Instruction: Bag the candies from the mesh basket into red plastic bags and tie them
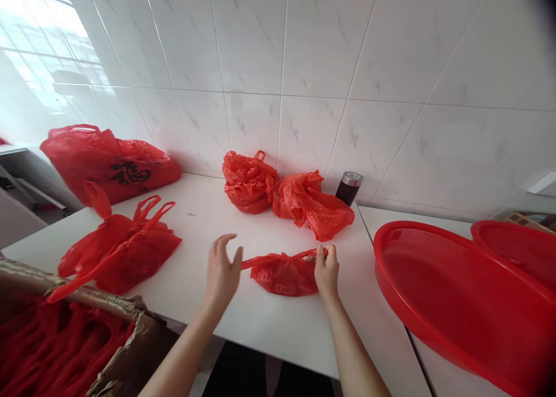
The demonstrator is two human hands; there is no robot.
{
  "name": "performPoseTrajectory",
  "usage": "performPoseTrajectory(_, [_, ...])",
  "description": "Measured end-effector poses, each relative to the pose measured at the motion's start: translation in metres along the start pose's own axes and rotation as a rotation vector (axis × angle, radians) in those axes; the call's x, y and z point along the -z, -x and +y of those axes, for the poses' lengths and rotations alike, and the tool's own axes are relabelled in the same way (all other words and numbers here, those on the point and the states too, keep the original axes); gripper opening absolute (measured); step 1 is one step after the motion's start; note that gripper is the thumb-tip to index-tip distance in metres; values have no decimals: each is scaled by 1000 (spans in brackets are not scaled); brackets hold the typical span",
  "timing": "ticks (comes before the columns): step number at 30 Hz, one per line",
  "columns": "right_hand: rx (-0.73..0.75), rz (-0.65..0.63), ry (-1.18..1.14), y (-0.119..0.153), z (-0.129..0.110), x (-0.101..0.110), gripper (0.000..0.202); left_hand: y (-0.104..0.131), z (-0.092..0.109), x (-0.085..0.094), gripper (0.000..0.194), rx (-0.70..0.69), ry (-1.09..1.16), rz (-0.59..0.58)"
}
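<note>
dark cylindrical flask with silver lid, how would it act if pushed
The dark cylindrical flask with silver lid looks rigid, so probably won't crumple. Being taller than wide, it might tip, and its round sides could then let it roll.

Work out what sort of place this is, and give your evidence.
Probably a small packing room or workroom: filled red plastic bags on a white table, a cardboard box stuffed with red material, and large red plastic baskets alongside.

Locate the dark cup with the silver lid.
In the head view, the cup stands right of centre against the tiled wall, just behind the rightmost red bag.
</note>
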State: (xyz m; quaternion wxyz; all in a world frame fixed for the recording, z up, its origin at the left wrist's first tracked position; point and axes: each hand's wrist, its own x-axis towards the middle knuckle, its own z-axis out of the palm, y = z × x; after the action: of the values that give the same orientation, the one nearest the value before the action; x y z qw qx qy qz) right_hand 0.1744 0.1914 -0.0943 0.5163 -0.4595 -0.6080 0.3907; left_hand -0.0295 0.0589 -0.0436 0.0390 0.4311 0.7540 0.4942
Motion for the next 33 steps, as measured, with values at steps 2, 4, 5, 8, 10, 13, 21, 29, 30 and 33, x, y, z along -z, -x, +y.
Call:
performPoseTrajectory(2, [1,-6,-115,4,-5,-2,33,0,24,-14,32,-254,-149,-74])
performPoseTrajectory(4, [-14,23,-157,7,-6,-4,35,1,42,-32,24,-344,-273,-336])
performPoseTrajectory(5, [-23,44,-165,8,-6,-3,36,0,47,-39,19,-340,-310,-441])
performPoseTrajectory(8, [-48,120,-178,8,0,1,37,-8,47,-44,15,-283,-352,-531])
performPoseTrajectory(10, [-86,145,-202,6,5,4,37,-17,41,-31,20,-251,-362,-503])
performPoseTrajectory(13, [-168,117,-205,2,14,5,37,-32,31,4,20,-210,-385,-438])
performPoseTrajectory(21, [-183,50,-118,-1,30,1,33,-64,-2,112,20,34,-646,-183])
performPoseTrajectory(29, [-124,10,-28,1,31,1,32,-19,6,80,29,75,-631,-374])
performPoseTrajectory(30, [-125,8,-20,1,31,2,31,-14,9,70,29,79,-609,-460])
performPoseTrajectory(33, [-136,-10,3,2,31,3,31,-8,21,49,31,65,-582,-578])
